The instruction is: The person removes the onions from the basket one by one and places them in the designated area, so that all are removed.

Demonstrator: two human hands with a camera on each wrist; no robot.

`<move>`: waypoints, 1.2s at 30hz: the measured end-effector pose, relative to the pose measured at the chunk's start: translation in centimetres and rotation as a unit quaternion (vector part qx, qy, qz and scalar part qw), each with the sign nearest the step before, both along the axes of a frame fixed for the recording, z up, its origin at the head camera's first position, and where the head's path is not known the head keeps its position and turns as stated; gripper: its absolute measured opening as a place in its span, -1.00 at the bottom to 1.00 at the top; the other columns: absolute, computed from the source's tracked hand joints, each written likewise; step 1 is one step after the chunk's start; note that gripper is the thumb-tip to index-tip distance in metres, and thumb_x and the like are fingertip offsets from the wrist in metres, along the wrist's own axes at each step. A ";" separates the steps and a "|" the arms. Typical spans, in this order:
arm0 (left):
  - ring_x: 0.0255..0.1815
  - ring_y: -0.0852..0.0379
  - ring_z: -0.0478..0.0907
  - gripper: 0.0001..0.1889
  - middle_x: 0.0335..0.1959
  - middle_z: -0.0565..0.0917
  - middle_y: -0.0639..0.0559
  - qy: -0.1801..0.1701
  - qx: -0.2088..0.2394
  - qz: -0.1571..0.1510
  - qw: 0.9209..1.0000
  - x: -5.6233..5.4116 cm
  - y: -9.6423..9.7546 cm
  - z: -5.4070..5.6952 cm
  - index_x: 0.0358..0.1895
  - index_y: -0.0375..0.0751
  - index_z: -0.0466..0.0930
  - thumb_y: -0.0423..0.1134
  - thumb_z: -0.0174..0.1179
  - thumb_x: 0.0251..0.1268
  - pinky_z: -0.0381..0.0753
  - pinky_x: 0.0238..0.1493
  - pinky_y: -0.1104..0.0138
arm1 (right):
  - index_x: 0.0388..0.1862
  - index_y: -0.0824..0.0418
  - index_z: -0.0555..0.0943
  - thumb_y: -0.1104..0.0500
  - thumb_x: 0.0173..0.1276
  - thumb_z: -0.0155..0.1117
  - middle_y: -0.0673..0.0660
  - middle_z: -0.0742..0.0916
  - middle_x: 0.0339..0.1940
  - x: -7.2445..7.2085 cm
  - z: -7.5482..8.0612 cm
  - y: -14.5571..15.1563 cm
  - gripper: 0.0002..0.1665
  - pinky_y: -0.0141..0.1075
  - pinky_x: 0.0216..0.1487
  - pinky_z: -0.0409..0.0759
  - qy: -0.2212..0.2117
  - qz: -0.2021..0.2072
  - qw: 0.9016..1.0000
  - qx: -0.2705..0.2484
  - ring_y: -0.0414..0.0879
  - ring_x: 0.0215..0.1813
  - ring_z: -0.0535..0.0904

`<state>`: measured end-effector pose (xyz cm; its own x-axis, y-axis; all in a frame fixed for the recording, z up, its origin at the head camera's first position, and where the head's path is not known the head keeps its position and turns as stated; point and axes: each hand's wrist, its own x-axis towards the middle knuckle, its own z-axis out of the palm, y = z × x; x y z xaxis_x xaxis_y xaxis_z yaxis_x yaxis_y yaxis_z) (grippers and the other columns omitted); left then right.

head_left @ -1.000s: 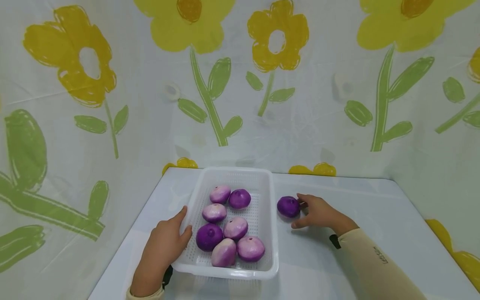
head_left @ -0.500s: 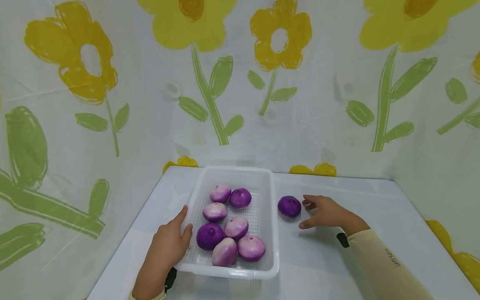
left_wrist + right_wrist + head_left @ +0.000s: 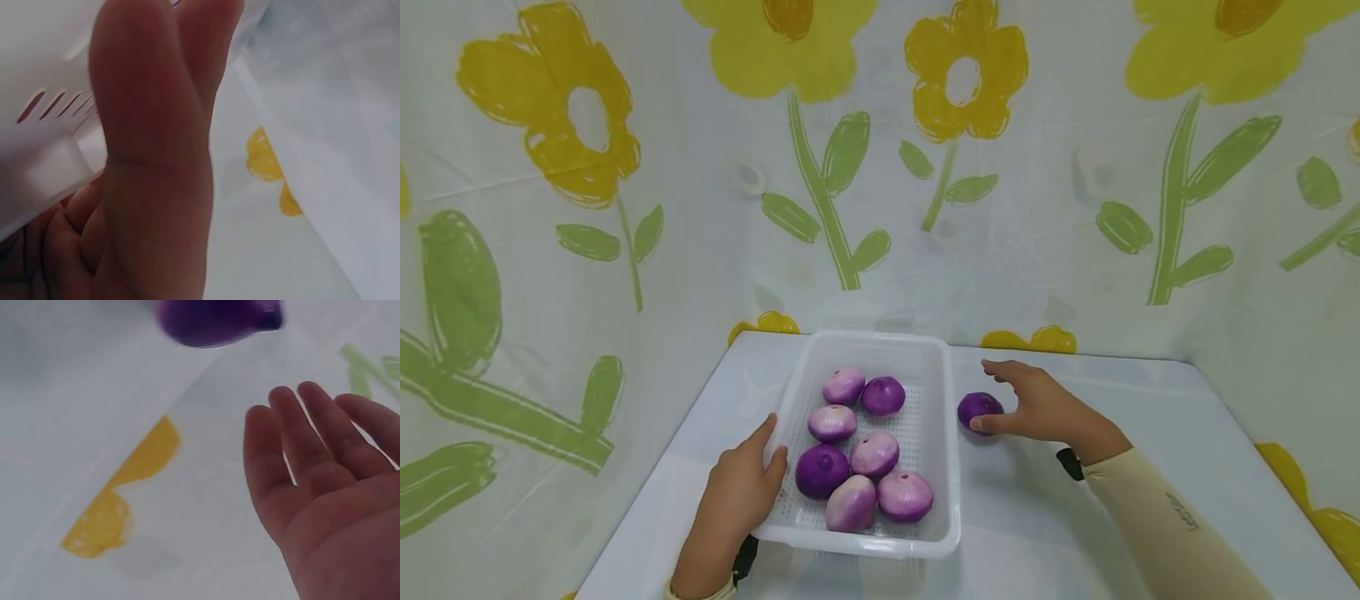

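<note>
Purple onion: approached w/ R hand, fingers wide, thumb across near side, touch unclear. Held basket at L side w/ L hand. Drew R hand in from clear of onion ½ sec ago, so nearer but not yet gripped. Lay on table just R of basket, w/ approx. 7 other onions inside.

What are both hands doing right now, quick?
Left hand: holding the side of the white basket.
Right hand: open, holding nothing, beside the lone purple onion on the table.
</note>
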<state>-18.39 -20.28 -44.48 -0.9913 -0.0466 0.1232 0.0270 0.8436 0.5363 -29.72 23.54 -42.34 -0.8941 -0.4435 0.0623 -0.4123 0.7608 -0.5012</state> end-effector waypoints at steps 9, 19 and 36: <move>-0.37 -0.11 0.72 -0.41 -0.05 0.72 -0.50 0.018 -0.008 0.000 1.000 0.0 0.0 -0.2 0.51 -0.42 0.40 -0.19 0.19 0.55 0.69 -0.27 -0.15 | 0.53 0.10 0.52 -0.52 0.12 0.52 0.01 0.68 0.34 1.6 3.6 -4.5 0.14 0.05 0.32 0.57 0.025 0.087 0.996 -0.008 -0.04 0.33 0.60; -0.26 -0.21 0.76 -0.43 0.02 0.71 -0.50 0.020 -0.010 0.004 1.000 0.2 0.2 -0.2 0.49 -0.44 0.40 -0.19 0.18 0.56 0.69 -0.21 -0.18 | 0.46 0.05 0.59 -0.28 0.12 0.68 -0.12 0.68 0.32 3.1 5.6 -9.1 -0.02 -0.08 0.36 0.54 0.029 0.222 0.974 0.025 -0.15 0.33 0.58; -0.45 -0.05 0.68 -0.43 -0.15 0.75 -0.45 0.021 -0.012 0.002 1.000 0.3 0.2 -0.3 0.50 -0.43 0.39 -0.20 0.18 0.56 0.69 -0.32 -0.11 | 0.28 -0.08 0.76 -0.15 -0.15 0.87 -0.24 0.77 0.08 3.3 4.1 -13.5 -0.09 -0.36 0.18 0.57 -0.010 0.334 0.931 0.148 -0.26 0.12 0.65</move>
<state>-18.07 -20.08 -44.76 -0.9849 -0.0469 0.1664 0.0461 0.8565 0.5141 -26.37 10.02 -38.20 -0.4124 -0.8962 -0.1636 -0.8359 0.4436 -0.3232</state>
